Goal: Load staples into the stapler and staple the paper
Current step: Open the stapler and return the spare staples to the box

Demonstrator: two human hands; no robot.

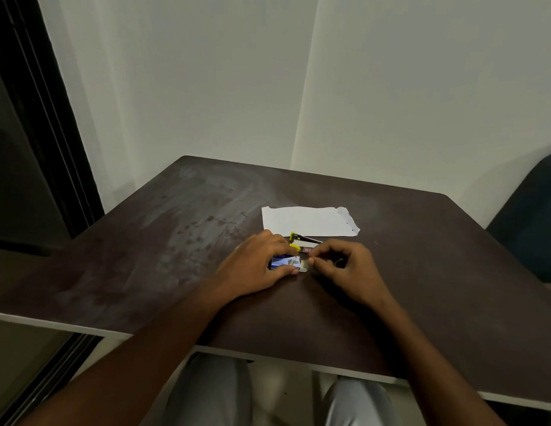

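A dark brown tabletop (175,241) fills the middle of the view, with its far corner set against 2 pale walls. The person's 2 bare hands meet near the centre of the tabletop, a little toward the near edge.

The left hand (255,265) lies palm down with its fingers and thumb closed around a small blue staple box (283,261), pinning it against the tabletop. A pale inner tray or flap (304,265) sticks out of the box's right end. The right hand (345,265) is just beside it, with thumb and forefinger pinched together at that pale end; whether they grip the flap or a strip of staples is too small to tell.

The stapler (301,242), yellow and dark with a metal part showing, lies on the tabletop just beyond the 2 hands, touching or nearly touching the left fingertips. Whether it is hinged open cannot be told for sure.

The paper (308,221), a white sheet with a torn or folded right corner, lies flat just beyond the stapler, toward the far edge of the tabletop. The stapler's far end overlaps or touches its near edge.

Past the right edge of the tabletop stands a dark teal chair (532,222). Below the near edge, the person's knees (212,392) in light grey trousers show.
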